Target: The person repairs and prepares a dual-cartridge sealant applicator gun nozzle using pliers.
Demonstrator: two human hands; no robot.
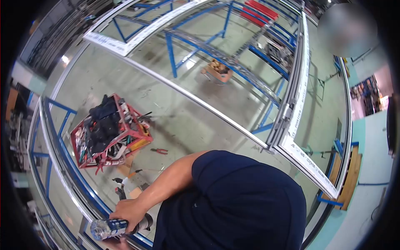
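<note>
At the lower left, my right hand [130,213] is wrapped round a blue and silver cylinder [109,228] with a worn round end; a dark part shows behind the fingers. Just below the cylinder, my left hand [118,243] is partly visible at the frame's bottom edge. Its fingers are blurred and mostly hidden, so its grip cannot be made out. Both hands are over a long metal profile [85,203] beside blue rails. My dark blue sleeve and torso fill the bottom centre.
A red tool crate [146,135] full of tools stands on the floor, with red-handled pliers [159,151] nearby. A large white-edged frame [196,101] spans the view above blue stands [171,54]. A box [218,73] sits under them. A person with a blurred head is at upper right.
</note>
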